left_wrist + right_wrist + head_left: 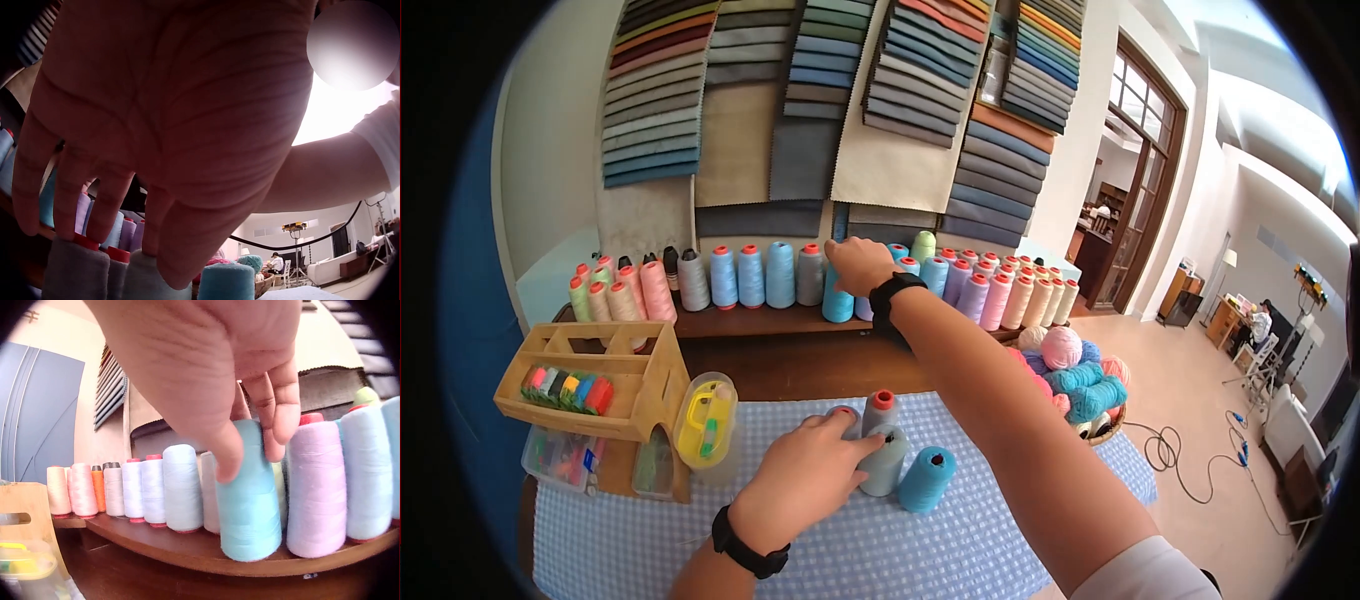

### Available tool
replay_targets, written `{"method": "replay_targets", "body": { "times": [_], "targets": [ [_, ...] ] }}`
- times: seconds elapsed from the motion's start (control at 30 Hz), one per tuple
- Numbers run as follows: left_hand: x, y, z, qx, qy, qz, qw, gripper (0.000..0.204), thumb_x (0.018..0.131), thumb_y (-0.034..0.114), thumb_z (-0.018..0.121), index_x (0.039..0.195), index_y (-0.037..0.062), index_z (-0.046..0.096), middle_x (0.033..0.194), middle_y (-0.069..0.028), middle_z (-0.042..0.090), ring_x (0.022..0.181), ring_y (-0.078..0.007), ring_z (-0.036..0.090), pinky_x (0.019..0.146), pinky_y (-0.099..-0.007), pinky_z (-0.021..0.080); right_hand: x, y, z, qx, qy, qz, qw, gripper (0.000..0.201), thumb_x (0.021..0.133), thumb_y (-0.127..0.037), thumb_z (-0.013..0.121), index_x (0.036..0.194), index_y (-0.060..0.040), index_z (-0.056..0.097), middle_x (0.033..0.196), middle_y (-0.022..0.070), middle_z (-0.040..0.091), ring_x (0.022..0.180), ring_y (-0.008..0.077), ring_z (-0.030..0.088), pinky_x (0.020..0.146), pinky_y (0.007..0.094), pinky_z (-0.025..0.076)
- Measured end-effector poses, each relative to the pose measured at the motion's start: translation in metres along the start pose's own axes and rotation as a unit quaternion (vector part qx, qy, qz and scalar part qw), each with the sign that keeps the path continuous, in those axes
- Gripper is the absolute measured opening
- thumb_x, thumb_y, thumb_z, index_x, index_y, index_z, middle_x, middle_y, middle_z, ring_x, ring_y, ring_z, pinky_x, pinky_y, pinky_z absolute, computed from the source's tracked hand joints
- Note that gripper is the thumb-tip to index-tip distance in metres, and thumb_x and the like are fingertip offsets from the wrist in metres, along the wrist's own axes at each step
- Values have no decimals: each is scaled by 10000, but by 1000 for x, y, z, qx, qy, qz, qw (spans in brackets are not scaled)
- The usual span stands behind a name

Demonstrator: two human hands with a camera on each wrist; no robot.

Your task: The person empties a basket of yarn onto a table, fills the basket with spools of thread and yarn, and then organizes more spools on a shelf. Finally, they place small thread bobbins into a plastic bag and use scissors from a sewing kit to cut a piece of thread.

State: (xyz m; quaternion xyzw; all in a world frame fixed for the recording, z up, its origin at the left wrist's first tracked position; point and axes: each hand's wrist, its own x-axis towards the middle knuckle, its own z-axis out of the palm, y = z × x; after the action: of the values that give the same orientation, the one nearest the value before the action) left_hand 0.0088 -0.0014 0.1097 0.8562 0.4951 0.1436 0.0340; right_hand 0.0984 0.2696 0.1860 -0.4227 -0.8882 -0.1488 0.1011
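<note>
My right hand grips the top of a turquoise thread cone, thumb on one side and fingers on the other. This cone stands upright at the shelf's front edge, beside a lilac cone. Lower down, my left hand reaches over a small group of cones on the checked cloth, its fingers fairly straight. Its fingertips lie at the red top of a grey cone and against a pale grey-green cone. Another grey cone with a red top and a blue cone stand close by.
A long row of thread cones lines the wooden shelf. On the checked cloth, a wooden organiser and a clear tub stand at left. A basket of yarn balls sits at right. Fabric swatches hang behind.
</note>
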Motion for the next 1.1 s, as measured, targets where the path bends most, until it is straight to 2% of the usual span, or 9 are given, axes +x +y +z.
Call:
{"method": "replay_targets", "body": {
  "times": [0.27,0.37,0.4,0.43,0.57,0.73,0.83,0.97,1.1],
  "targets": [
    [0,1,1,-7,1,-12,1000,459,881,211,726,1331,170,644,1366,-140,566,1207,-368,580,1028,-437,500,-5,7,37,-6,126,10,992,468,765,-75,778,1182,-47,567,1218,166,582,944,347,715,743,459,593],
    [-2,2,1,-8,20,-16,1000,458,875,201,726,1324,161,646,1331,-136,572,1174,-368,589,1006,-441,508,-12,0,42,8,127,5,992,654,692,-177,887,1227,-52,532,1249,162,548,1012,375,682,801,476,577],
    [-1,3,0,-15,20,-13,1000,459,871,195,729,1321,158,647,1314,-135,573,1160,-364,592,991,-439,515,-15,0,47,0,117,-7,993,696,685,-185,893,1261,-65,520,1317,170,526,1024,379,683,804,476,575],
    [-2,3,1,-22,20,-9,1000,460,866,188,732,1317,155,649,1298,-133,574,1147,-361,595,976,-438,521,-18,1,55,-14,147,-31,989,669,658,-122,882,1234,-62,546,1397,209,497,918,360,723,757,461,591],
    [0,-1,7,-20,23,-7,1000,465,857,181,744,1312,153,652,1287,-134,574,1136,-346,600,949,-423,538,-19,-2,55,-14,146,-33,989,743,644,-159,909,1279,-95,528,1453,206,466,927,342,725,752,442,586],
    [1,-2,8,-14,26,3,1000,469,858,189,744,1316,144,650,1270,-135,575,1128,-344,604,946,-421,540,-21,-1,52,-47,80,-1,996,867,665,-260,916,1396,-123,470,1467,135,449,1038,336,699,771,449,567],
    [0,-3,10,-13,29,6,999,475,857,191,745,1319,140,648,1251,-136,577,1120,-344,607,942,-420,539,-21,4,59,-50,120,-31,991,831,652,-222,922,1357,-107,497,1502,174,439,944,318,726,721,426,573],
    [0,-4,10,-7,41,18,999,477,859,196,744,1322,140,647,1240,-136,578,1106,-342,612,934,-416,540,-26,10,50,-52,116,-61,990,795,689,-253,903,1365,-118,507,1532,153,419,952,317,725,717,435,574],
    [0,-6,15,-4,53,29,998,475,861,204,741,1323,144,647,1231,-133,578,1096,-343,615,918,-418,549,-37,6,26,24,177,-68,982,607,808,-319,806,1323,-117,557,1532,138,427,967,339,711,736,453,575]
  ]
}}
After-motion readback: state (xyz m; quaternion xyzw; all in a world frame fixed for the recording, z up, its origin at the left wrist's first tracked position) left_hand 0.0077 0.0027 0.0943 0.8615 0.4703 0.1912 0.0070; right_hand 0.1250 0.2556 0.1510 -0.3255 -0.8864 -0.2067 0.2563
